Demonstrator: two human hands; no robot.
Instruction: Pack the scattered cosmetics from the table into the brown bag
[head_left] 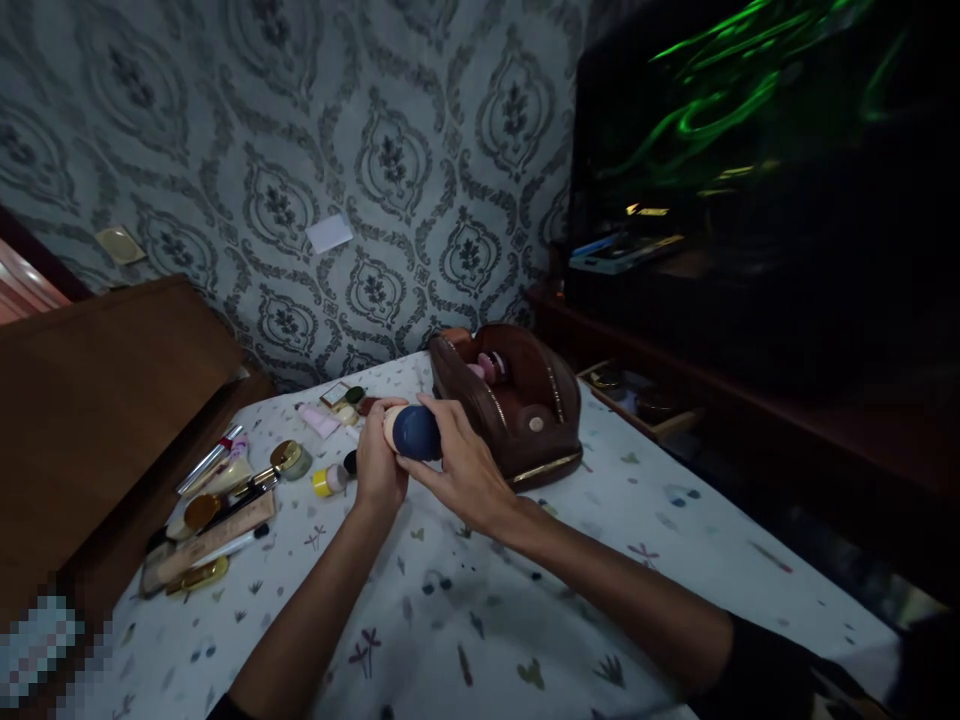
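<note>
Both my hands are on a small rounded container (417,433) with a dark blue cap and a pale body, lifted above the bed or table cover. My left hand (379,467) wraps around its pale end. At the blue cap, my right hand (471,470) closes its thumb and fingers. Just behind my right hand stands an unzipped brown leather bag (546,455) with pink items (491,366) inside. Near my left hand lie a jar with a yellow lid (328,482) and a pale pink tube (318,420).
Further left, several cosmetics lie in a loose group: a gold-lidded jar (291,459), a beige tube (229,535), and a brush (240,543). A wooden panel (105,400) borders the left. On the right are an open drawer (679,422) and a dark screen (750,200).
</note>
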